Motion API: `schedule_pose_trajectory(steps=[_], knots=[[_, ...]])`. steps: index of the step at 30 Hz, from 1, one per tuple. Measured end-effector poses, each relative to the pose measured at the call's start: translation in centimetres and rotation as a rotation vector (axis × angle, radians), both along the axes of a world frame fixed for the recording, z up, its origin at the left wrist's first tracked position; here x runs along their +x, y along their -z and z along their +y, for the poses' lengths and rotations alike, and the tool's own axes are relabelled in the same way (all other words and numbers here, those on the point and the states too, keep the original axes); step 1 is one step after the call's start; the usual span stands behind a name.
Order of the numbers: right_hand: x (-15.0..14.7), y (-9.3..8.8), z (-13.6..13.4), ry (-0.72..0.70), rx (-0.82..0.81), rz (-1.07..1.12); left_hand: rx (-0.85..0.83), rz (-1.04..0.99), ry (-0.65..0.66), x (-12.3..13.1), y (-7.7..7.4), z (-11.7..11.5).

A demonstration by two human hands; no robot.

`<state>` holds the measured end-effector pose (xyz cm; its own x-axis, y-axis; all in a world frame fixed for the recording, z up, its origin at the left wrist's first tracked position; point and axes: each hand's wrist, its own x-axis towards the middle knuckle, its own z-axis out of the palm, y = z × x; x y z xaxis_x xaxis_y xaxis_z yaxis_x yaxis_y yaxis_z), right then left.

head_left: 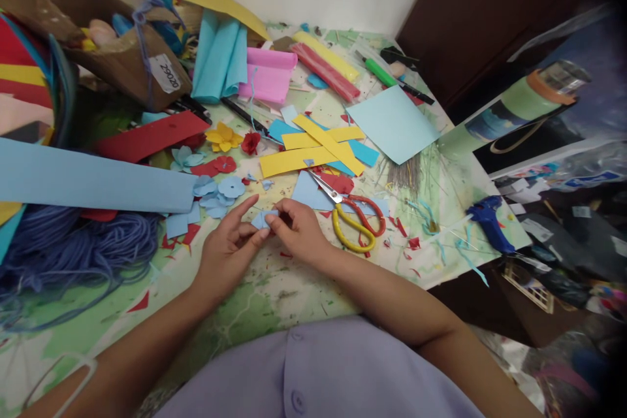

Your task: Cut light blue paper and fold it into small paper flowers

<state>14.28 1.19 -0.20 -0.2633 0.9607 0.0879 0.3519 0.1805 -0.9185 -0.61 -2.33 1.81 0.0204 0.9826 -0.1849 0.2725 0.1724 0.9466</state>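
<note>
A small piece of light blue paper is pinched between my left hand and my right hand, just above the middle of the map-printed table covering. Its shape is mostly hidden by my fingers. Beyond my left hand lie light blue paper flowers. To the right of my right hand rest scissors with yellow and red handles, their blades pointing up and left. A long light blue paper strip reaches in from the left.
Crossed yellow paper strips and a light blue square sheet lie ahead. A blue glue gun sits near the right table edge. Blue yarn is heaped at left, behind it a cardboard box. Paper scraps litter the table.
</note>
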Motion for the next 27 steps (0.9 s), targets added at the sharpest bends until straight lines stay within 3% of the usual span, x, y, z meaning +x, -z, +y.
schedule_pose_trajectory(steps=[27], knots=[[-0.03,0.08,-0.19,0.018,-0.014,0.057,-0.008,-0.045,-0.006,-0.12,0.07,0.08]])
